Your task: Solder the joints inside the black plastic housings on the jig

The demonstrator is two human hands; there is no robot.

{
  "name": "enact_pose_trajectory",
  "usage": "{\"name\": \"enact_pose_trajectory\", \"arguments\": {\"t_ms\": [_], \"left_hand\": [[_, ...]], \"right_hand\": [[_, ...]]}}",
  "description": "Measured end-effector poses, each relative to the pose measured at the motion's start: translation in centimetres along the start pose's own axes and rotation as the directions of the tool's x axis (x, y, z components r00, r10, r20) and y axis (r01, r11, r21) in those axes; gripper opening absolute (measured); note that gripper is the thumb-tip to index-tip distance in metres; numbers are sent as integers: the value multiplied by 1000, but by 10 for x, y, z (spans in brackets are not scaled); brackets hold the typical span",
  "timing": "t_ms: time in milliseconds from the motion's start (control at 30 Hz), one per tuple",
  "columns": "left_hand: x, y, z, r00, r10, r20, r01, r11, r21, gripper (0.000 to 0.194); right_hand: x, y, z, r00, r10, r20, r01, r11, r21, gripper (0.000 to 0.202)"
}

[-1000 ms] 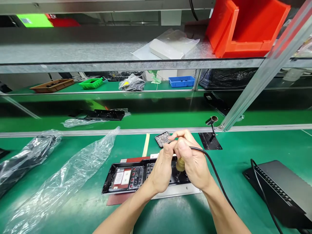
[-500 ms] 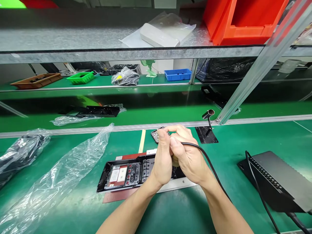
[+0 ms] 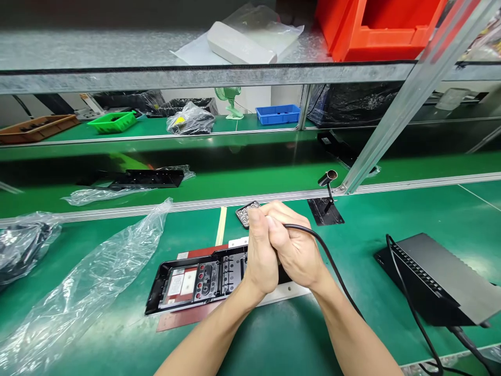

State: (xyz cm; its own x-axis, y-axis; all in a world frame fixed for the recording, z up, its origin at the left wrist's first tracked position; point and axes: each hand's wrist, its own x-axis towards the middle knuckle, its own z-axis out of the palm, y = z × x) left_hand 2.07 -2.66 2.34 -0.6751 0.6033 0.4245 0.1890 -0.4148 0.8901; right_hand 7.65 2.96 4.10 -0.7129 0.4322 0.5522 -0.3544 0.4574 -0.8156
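My left hand point(image 3: 261, 258) and my right hand point(image 3: 298, 250) are pressed together above the right part of a black plastic housing point(image 3: 156, 292). The right hand is closed round a corded tool whose body is hidden by the fingers. From that hand a black cable point(image 3: 335, 259) curves down to the right. With its thumb upright, the left hand closes against the right; what lies inside it is hidden. Beneath the housing are a reddish board point(image 3: 183, 317) and a white strip point(image 3: 287, 293). A small black tray of tiny metal parts point(image 3: 243, 213) sits just behind the hands.
Clear plastic wrap point(image 3: 94, 282) lies left. A black stand with a metal tube point(image 3: 327, 178) is behind right. A dark flat device point(image 3: 438, 277) with cables lies right. Overhead runs a metal shelf point(image 3: 156, 78) bearing a red bin point(image 3: 383, 44); a slanted post point(image 3: 407, 109) stands right.
The view has shifted slightly, so the bench things appear further left. More of the tray of small parts shows beside my hands. Both hands keep their closed grip above the housing.
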Motion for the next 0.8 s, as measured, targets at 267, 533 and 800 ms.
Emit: {"name": "enact_pose_trajectory", "arguments": {"t_ms": [267,533,800], "left_hand": [[2,-11,-3,999,9,-43,-9,1000,10,60],[2,-13,-3,996,-50,-74,51,999,10,61],[0,-14,-3,998,-11,-68,12,1000,6,58]], "right_hand": [[3,5,1,1000,27,-5,-27,999,32,38],[4,5,-1,998,55,11,-55,998,8,39],[2,6,0,999,38,-9,-38,999,20,42]]}}
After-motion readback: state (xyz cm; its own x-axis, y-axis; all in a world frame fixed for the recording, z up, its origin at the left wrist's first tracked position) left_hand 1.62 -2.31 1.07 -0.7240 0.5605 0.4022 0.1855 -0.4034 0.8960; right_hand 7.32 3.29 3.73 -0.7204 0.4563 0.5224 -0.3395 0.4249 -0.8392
